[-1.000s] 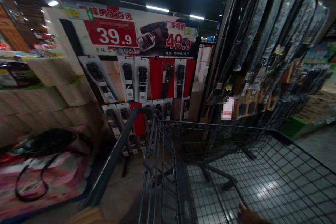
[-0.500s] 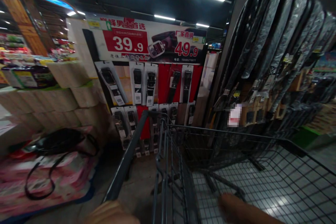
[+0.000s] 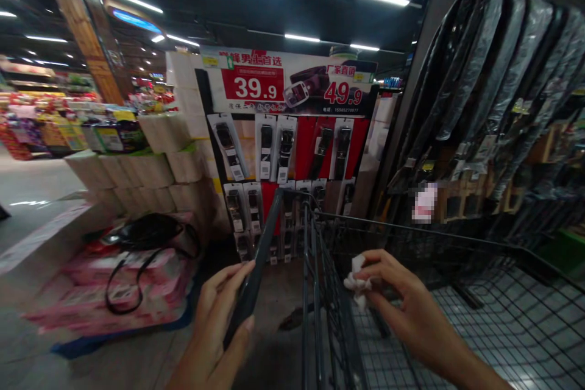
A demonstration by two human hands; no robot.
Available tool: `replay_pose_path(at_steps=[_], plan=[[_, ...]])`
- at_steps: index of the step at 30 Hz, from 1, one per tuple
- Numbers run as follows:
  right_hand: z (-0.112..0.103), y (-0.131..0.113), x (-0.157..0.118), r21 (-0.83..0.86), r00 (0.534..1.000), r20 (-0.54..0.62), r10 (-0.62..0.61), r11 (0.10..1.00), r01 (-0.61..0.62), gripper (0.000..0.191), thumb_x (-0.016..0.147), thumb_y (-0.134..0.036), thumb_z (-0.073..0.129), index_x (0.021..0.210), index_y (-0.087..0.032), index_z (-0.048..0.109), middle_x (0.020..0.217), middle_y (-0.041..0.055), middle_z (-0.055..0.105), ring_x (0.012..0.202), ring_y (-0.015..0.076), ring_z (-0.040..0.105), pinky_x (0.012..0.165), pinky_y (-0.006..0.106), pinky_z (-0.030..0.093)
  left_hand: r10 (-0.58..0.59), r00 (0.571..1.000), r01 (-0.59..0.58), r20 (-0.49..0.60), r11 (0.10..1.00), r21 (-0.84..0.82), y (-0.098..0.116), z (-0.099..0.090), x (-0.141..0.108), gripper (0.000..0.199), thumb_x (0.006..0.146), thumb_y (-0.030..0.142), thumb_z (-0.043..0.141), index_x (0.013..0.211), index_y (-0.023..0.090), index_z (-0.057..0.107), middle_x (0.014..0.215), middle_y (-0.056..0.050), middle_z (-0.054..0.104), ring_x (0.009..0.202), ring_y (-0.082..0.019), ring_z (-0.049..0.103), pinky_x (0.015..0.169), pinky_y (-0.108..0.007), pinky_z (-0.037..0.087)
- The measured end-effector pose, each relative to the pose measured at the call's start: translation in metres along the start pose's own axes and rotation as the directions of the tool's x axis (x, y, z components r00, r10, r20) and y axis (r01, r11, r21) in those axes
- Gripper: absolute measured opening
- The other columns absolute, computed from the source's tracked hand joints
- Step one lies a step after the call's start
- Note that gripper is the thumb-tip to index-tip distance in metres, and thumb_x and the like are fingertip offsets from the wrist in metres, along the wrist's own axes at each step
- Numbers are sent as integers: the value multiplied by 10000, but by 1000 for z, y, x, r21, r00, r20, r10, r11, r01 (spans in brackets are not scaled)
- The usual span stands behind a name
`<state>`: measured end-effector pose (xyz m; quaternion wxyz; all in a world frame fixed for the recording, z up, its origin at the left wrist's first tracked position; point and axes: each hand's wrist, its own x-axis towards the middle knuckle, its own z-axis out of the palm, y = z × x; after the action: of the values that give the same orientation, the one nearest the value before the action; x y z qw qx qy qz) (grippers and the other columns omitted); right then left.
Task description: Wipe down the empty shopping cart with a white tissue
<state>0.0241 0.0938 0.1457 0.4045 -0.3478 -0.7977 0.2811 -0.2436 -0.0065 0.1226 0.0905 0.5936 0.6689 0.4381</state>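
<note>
White, soft and crumpled: a wad of tissue or thin cloth (image 3: 359,281), material not certain, with one flatter flap at the top and a knotted-looking bunch below. It is pinched between thumb and fingers of the right hand (image 3: 397,292) and held in front of the wire basket (image 3: 534,263) of a dark grey shopping cart; contact with the wire cannot be told. No lettering is made out on the wad.

Cart handle (image 3: 264,244): smooth, dark grey bar, slanting. It is loosely clasped by the left hand (image 3: 219,317), with the fingers on one side and the thumb on the other.

Writing noted. On the display sign (image 3: 297,82) "39.9" is read in white on red and "49.9" in red on black; "男士首选" and "厂家直销" are legible, and a buckled belt is pictured between the prices. Small yellow labels are fixed near its upper corners, their text too small. Packaged belts (image 3: 286,147) are hung below in rows; white tags with square codes are seen, wording unreadable. At right, a tag (image 3: 425,201) is pixelated.
</note>
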Motion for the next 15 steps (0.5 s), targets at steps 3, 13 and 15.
replay_pose_path(at_steps=[3, 13, 15], plan=[[12, -12, -7, 31, 991, -65, -117, 992, 119, 174, 794, -156, 548, 882, -239, 673, 1038, 78, 641, 929, 199, 627, 779, 305, 531, -48, 998, 50, 46, 997, -58, 5, -1, -1, 480, 822, 398, 481, 1299, 350, 469, 1346, -26, 424, 1274, -237, 402, 1062, -431, 343], [71, -13, -15, 156, 923, 51, -381, 916, 370, 278, 848, -109, 459, 994, -234, 660, 925, 76, 683, 859, 180, 623, 740, 322, 530, -76, 996, 81, 55, 992, -98, 4, 2, -4, 381, 845, 397, 430, 1188, 324, 579, 1324, -28, 446, 1268, -238, 408, 1077, -477, 299], [75, -9, -25, 194, 868, 137, -477, 872, 449, 240, 868, -167, 482, 1022, -244, 648, 901, 71, 692, 809, 175, 611, 708, 311, 525, -61, 997, 65, 49, 994, -92, 6, 1, -4, 370, 844, 391, 433, 1173, 327, 590, 1317, -28, 455, 1255, -238, 427, 1064, -468, 328]])
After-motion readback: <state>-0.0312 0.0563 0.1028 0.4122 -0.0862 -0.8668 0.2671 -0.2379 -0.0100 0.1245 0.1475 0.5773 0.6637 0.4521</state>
